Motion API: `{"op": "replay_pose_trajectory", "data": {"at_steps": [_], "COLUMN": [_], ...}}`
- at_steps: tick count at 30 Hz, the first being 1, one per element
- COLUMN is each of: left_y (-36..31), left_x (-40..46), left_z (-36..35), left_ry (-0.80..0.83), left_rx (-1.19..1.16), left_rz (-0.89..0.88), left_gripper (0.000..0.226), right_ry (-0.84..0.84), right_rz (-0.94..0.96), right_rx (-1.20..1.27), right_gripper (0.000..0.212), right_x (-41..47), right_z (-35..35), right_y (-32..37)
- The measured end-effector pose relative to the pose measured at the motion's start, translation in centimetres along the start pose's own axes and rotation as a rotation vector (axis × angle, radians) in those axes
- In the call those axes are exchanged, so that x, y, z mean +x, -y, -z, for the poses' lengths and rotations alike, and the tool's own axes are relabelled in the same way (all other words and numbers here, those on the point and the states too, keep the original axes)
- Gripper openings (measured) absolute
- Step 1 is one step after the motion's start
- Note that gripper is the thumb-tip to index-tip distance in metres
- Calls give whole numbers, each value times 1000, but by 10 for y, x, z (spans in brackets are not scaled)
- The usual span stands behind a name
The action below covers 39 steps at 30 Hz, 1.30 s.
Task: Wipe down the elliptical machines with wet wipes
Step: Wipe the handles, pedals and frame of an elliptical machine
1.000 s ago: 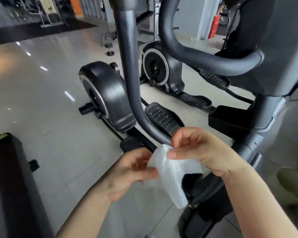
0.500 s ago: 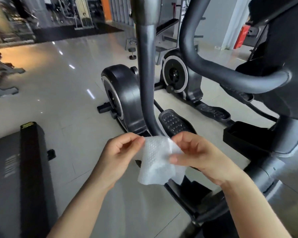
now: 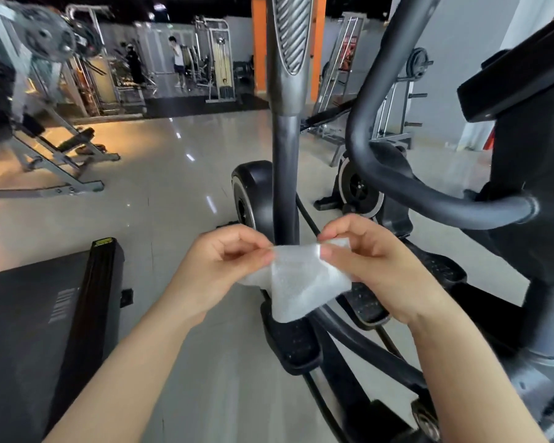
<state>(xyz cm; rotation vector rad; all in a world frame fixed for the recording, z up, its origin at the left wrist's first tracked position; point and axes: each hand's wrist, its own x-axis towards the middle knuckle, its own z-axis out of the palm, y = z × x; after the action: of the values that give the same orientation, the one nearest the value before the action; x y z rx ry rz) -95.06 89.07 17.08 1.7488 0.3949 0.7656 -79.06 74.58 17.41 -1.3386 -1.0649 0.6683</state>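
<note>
My grip is pinching one wet wipe [image 3: 296, 279] by its top edge, left hand [image 3: 219, 266] and right hand [image 3: 370, 263] now spreading it wider and higher than a moment ago, in front of the nearer of two elliptical machines [image 3: 285, 174], over its two pedals [image 3: 293, 342].

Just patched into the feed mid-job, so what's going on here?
A person stands at an elliptical machine in a gym, holding a white wet wipe in front of its upright bar. The left hand and right hand each pinch a top corner, spreading it open. The wipe is not touching the machine, so no wiping is happening at this moment.
</note>
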Motion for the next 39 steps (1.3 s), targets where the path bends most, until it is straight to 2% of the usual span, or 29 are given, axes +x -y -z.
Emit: {"op": "replay_pose_trajectory", "data": {"at_steps": [4, 7, 10, 12, 14, 16, 18, 21, 23, 27, 30, 31, 33, 35, 37, 39], "left_y": [-11, -16, -18, -19, -20, -22, -26, -30, -32, -34, -35, -35, -39, -41, -44, -50], "left_x": [5, 9, 11, 12, 16, 20, 25, 28, 28, 27, 28, 29, 31, 34, 35, 34], "left_z": [5, 9, 9, 6, 4, 7, 14, 21, 20, 15, 16, 18, 23, 27, 29, 26], "left_ry": [-6, 5, 25, 44, 29, 2, -4, -7, -24, 20, 108, 136, 157, 151, 173, 208], "left_rx": [50, 91, 87, 120, 168, 173, 195, 173, 79, -122, -113, -80, 6, 86, 111, 35], "left_rz": [-25, -50, -91, -124, -154, -166, -165, -145, -98, 55, 136, 149, 148, 107, 75, 86], "left_gripper": [17, 3, 12, 14, 12, 12, 9, 11, 13, 13, 24, 32, 46, 46, 48, 48], "right_ry": [-15, -95, -274, -339, -239, -82, -35, -149, -207, -330, -322, -266, -129, -66, -142, -227], "right_rz": [28, 102, 112, 32, -122, -139, -73, -2, 41, 119, 99, 81, 47, 57, 99, 155], "right_rx": [-121, -245, -373, -228, 41, 184, 139, 99, 114, 155, 173, 175, 162, 146, 124, 110], "right_gripper": [18, 45, 52, 55, 63, 47, 28, 38, 62, 77, 66, 61, 32, 32, 29, 24], "right_x": [1, 4, 9, 12, 13, 10, 10, 16, 19, 26, 29, 30, 28, 28, 32, 38], "right_z": [2, 6, 5, -1, -3, -4, -2, 1, -3, -14, -13, -10, -4, -1, 1, 1], "right_y": [14, 26, 29, 29, 30, 29, 27, 23, 26, 31, 34, 35, 41, 46, 47, 48]}}
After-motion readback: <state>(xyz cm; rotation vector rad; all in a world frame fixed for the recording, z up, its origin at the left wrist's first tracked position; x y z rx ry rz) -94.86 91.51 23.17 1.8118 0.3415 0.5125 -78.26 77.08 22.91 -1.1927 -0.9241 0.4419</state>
